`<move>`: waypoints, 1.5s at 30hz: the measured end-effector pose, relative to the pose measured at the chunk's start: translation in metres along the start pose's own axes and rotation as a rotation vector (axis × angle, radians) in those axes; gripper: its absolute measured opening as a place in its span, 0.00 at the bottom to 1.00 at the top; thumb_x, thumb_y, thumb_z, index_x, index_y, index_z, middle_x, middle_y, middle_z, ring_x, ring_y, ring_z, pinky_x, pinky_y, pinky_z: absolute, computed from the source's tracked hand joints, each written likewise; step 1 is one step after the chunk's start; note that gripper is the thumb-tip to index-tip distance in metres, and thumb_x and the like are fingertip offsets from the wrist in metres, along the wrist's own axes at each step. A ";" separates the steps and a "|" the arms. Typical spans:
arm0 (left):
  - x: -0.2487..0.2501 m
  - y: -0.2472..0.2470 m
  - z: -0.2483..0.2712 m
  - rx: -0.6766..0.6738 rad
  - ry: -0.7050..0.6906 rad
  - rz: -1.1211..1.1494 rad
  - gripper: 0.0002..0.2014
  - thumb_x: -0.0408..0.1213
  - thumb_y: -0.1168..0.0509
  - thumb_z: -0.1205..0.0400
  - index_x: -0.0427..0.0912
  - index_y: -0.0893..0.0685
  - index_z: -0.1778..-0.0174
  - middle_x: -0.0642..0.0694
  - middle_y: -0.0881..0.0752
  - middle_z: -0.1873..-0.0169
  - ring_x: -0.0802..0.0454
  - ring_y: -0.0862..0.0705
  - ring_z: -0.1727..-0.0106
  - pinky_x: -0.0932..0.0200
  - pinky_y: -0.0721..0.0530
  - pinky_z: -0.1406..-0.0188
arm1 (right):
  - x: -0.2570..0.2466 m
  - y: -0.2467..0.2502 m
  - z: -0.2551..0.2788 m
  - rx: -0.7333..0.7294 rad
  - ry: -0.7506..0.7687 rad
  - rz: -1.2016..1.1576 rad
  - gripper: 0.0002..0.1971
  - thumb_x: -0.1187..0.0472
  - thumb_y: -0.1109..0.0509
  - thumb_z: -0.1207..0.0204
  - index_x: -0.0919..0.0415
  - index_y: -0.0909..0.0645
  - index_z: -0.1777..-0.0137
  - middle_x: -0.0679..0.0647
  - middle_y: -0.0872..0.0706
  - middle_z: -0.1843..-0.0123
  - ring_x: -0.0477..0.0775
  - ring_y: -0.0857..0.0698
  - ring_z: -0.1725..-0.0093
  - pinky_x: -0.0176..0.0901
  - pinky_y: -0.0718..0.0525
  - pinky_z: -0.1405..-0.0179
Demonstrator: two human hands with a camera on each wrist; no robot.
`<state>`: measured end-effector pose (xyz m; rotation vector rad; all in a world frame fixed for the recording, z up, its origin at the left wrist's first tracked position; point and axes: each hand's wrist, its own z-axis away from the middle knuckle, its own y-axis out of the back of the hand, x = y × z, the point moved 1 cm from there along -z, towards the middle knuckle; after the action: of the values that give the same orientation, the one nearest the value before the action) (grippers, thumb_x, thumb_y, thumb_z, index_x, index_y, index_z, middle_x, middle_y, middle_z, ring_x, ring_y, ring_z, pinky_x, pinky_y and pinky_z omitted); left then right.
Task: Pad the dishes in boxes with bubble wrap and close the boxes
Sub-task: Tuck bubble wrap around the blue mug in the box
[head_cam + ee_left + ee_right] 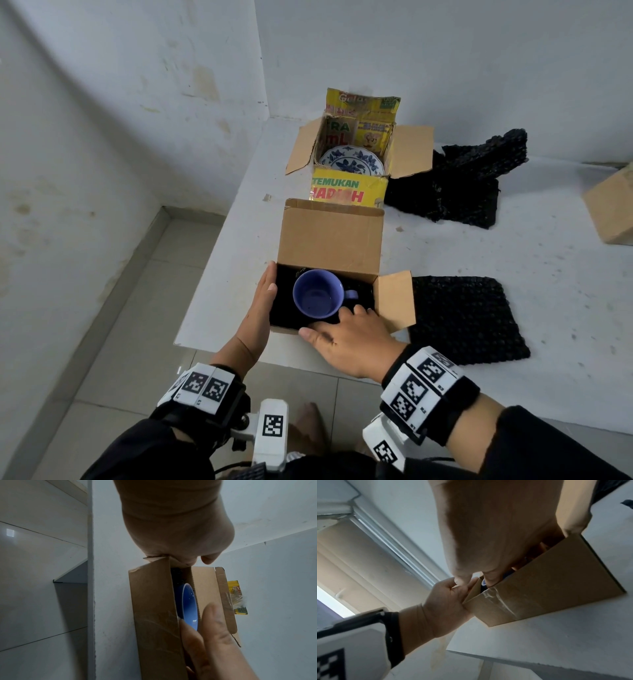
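The left hand [261,301] lies flat with straight fingers against the left side of the brown box [330,236]. The right hand [349,337] rests on the near edge, fingers relaxed and reaching inside toward the blue mug [317,294], which stands upright on black bubble wrap. Behind, a yellow box [349,190] holds a patterned plate [352,161]; a black bubble wrap sheet [466,318] lies flat on the white table [548,260].

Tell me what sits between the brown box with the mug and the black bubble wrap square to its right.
Only the brown box's opened right flap, overlapping the bubble wrap square; head view shows it.
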<state>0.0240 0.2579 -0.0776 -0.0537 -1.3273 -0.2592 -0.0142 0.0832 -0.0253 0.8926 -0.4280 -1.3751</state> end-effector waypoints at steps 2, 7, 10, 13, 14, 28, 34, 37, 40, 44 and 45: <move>0.004 -0.001 0.002 -0.002 -0.004 -0.001 0.36 0.64 0.53 0.20 0.53 0.43 0.17 0.53 0.38 0.19 0.56 0.40 0.18 0.41 0.41 0.18 | 0.000 -0.001 0.000 -0.007 -0.008 -0.004 0.28 0.31 0.65 0.22 0.31 0.39 0.24 0.63 0.34 0.24 0.69 0.36 0.27 0.63 0.40 0.27; 0.012 -0.004 0.005 0.017 0.025 0.008 0.35 0.61 0.54 0.20 0.51 0.46 0.17 0.54 0.42 0.17 0.60 0.43 0.18 0.54 0.45 0.18 | 0.017 0.015 0.007 0.160 0.077 -0.134 0.19 0.43 0.49 0.16 0.45 0.20 0.37 0.53 0.17 0.39 0.59 0.20 0.41 0.47 0.23 0.51; 0.010 -0.005 0.006 0.017 0.009 -0.001 0.35 0.59 0.55 0.20 0.50 0.48 0.16 0.54 0.45 0.17 0.61 0.46 0.18 0.55 0.47 0.17 | 0.025 0.023 0.007 0.287 0.059 0.025 0.18 0.52 0.46 0.15 0.58 0.17 0.44 0.56 0.15 0.46 0.58 0.17 0.51 0.47 0.23 0.60; 0.013 -0.006 0.006 0.017 0.021 0.006 0.36 0.58 0.55 0.21 0.49 0.48 0.16 0.56 0.46 0.17 0.62 0.47 0.18 0.56 0.48 0.17 | 0.022 0.017 0.010 0.200 0.039 0.034 0.23 0.48 0.51 0.14 0.61 0.17 0.50 0.57 0.14 0.52 0.60 0.18 0.52 0.47 0.27 0.62; 0.014 -0.006 0.006 0.013 0.022 0.011 0.36 0.58 0.55 0.21 0.49 0.48 0.16 0.55 0.45 0.17 0.62 0.46 0.18 0.56 0.48 0.17 | 0.018 0.013 0.012 0.173 0.040 0.017 0.27 0.45 0.54 0.14 0.62 0.18 0.55 0.57 0.15 0.55 0.59 0.18 0.54 0.47 0.27 0.63; 0.031 -0.008 0.005 0.012 0.077 0.064 0.21 0.52 0.57 0.11 0.55 0.23 0.32 0.62 0.16 0.38 0.71 0.21 0.35 0.65 0.26 0.34 | 0.023 0.020 0.010 0.103 0.046 0.231 0.23 0.53 0.55 0.14 0.62 0.18 0.45 0.58 0.15 0.43 0.59 0.20 0.41 0.52 0.39 0.24; 0.034 -0.006 0.009 0.043 0.119 0.213 0.19 0.42 0.58 0.10 0.52 0.27 0.28 0.57 0.20 0.33 0.67 0.26 0.29 0.73 0.31 0.33 | 0.036 0.013 0.000 0.115 0.113 0.174 0.24 0.52 0.55 0.14 0.63 0.18 0.50 0.58 0.14 0.47 0.57 0.20 0.42 0.52 0.46 0.19; 0.040 -0.004 0.009 0.047 0.139 0.199 0.19 0.51 0.53 0.12 0.53 0.24 0.31 0.59 0.17 0.36 0.63 0.25 0.29 0.66 0.28 0.31 | 0.042 0.016 0.006 0.170 0.168 0.168 0.20 0.52 0.51 0.15 0.59 0.18 0.43 0.54 0.15 0.43 0.55 0.21 0.39 0.52 0.46 0.20; 0.054 -0.013 0.006 0.147 0.097 -0.125 0.23 0.54 0.53 0.14 0.55 0.33 0.23 0.56 0.34 0.22 0.57 0.46 0.17 0.45 0.47 0.18 | 0.053 0.026 0.023 0.326 0.261 0.052 0.16 0.54 0.46 0.17 0.54 0.17 0.42 0.49 0.15 0.44 0.52 0.21 0.43 0.46 0.33 0.32; 0.085 -0.048 0.002 0.194 -0.109 -0.246 0.18 0.46 0.50 0.11 0.56 0.32 0.25 0.57 0.37 0.20 0.65 0.51 0.19 0.48 0.48 0.18 | 0.094 0.041 0.053 0.551 0.283 -0.190 0.14 0.56 0.41 0.20 0.55 0.14 0.46 0.49 0.13 0.50 0.51 0.18 0.49 0.49 0.19 0.51; 0.096 -0.061 0.002 0.151 -0.153 -0.226 0.18 0.47 0.49 0.12 0.57 0.31 0.26 0.57 0.37 0.20 0.65 0.50 0.20 0.51 0.43 0.20 | 0.108 0.044 0.060 0.601 0.259 -0.232 0.13 0.56 0.40 0.21 0.55 0.13 0.47 0.48 0.13 0.51 0.50 0.17 0.50 0.50 0.18 0.53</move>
<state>0.0292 0.1842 0.0086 0.2088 -1.5037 -0.3504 -0.0090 -0.0397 0.0195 1.6356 -0.5617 -1.3316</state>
